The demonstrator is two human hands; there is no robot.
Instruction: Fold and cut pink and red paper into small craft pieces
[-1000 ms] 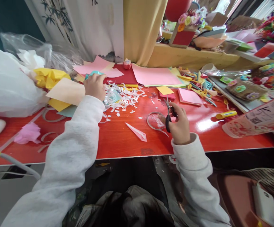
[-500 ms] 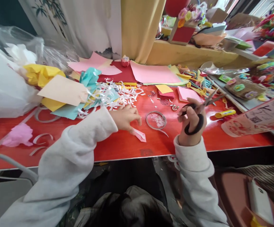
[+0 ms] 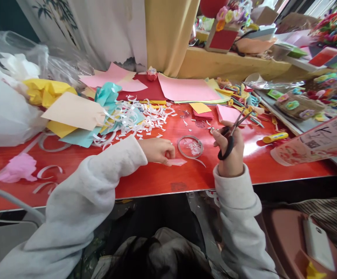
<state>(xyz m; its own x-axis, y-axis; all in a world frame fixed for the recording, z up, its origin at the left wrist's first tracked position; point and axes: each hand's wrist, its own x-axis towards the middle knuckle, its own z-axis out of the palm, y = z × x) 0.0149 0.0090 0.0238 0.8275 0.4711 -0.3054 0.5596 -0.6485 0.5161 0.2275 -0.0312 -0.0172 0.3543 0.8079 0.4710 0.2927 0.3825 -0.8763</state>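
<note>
My left hand (image 3: 160, 151) pinches one end of a small folded pink paper (image 3: 177, 162) at the red table. Part of that paper is hidden under my fingers. In my right hand (image 3: 230, 149) are black-handled scissors (image 3: 235, 123), held up above the table with the blades slightly apart and pointing away to the upper right. Between my hands lies a ring-shaped coil (image 3: 190, 136) with small clear bits inside it and a loose tail toward me. A small metallic piece sits just left of my right hand, partly covered.
White paper shreds (image 3: 145, 118) are heaped behind my left hand. Pink sheets (image 3: 188, 88) and small yellow and red papers (image 3: 201, 108) lie farther back. On the right are a yellow tube (image 3: 275, 137) and a tilted printed cup (image 3: 310, 139). Crumpled pink paper (image 3: 18, 167) lies left.
My left fingers have closed on the folded pink paper, which has turned and shifted slightly right. My right hand has moved a little left, swinging the scissors' blades more upright.
</note>
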